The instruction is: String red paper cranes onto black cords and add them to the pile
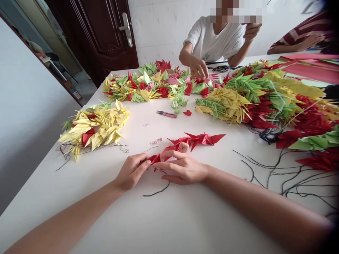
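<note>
Red paper chain [205,139] lay on table [132,225], near end pinched by left hand [134,170]; right hand [184,166] spread against it, hold unclear. Risks noted: overtight pinch crushing folds, loose cord [158,192] snagging fingers.

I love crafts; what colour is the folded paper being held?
The folded paper is red, best seen in the head view.

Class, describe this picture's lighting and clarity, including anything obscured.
Head view: dark shading at the right edge, the right forearm darker toward it; head view: pixel blocks over the head of the person opposite; head view: white table greyer toward the bottom, red folded paper in the left hand fairly sharp.
</note>
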{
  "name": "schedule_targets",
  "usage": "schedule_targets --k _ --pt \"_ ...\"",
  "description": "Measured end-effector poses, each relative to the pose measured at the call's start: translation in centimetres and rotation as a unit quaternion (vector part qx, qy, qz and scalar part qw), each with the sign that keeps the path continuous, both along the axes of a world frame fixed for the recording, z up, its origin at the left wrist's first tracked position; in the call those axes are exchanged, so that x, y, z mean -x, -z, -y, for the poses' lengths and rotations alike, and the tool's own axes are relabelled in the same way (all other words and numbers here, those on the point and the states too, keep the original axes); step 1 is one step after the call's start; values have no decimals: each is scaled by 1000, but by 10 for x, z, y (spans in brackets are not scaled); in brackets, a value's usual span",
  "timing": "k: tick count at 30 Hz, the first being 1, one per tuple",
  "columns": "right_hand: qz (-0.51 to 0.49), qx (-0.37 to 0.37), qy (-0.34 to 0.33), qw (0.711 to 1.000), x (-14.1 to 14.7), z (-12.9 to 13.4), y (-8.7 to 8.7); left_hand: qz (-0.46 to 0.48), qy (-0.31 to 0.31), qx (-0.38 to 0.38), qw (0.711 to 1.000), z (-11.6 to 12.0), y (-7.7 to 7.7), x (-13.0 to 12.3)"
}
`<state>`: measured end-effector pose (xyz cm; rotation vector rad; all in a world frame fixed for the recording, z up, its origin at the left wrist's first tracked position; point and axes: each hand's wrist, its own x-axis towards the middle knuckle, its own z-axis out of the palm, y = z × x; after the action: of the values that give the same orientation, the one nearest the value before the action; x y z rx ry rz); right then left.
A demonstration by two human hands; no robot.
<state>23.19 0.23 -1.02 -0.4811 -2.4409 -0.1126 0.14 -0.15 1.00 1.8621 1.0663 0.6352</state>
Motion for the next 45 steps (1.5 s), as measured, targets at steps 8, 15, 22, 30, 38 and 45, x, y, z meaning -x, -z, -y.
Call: schedule_targets --k 8,15,22,30,38,45 --pt "79 -1 -96 992 3 -1 0 -14 7 -17 1000 -1 2 1" --pt "46 -42 -92 994 0 -1 0 -62 -33 -52 996 0 4 -5" --pt "-12 -49 107 993 -3 -1 3 -42 -33 -73 996 0 1 -6" --pt "18 7 230 973 3 -3 2 -19 -68 -115 991 -1 2 -4" --pt "12 32 265 964 5 -4 6 -30 33 -84 996 1 2 -2" --pt "2 14 255 967 3 -7 9 -33 101 -125 986 3 2 0"
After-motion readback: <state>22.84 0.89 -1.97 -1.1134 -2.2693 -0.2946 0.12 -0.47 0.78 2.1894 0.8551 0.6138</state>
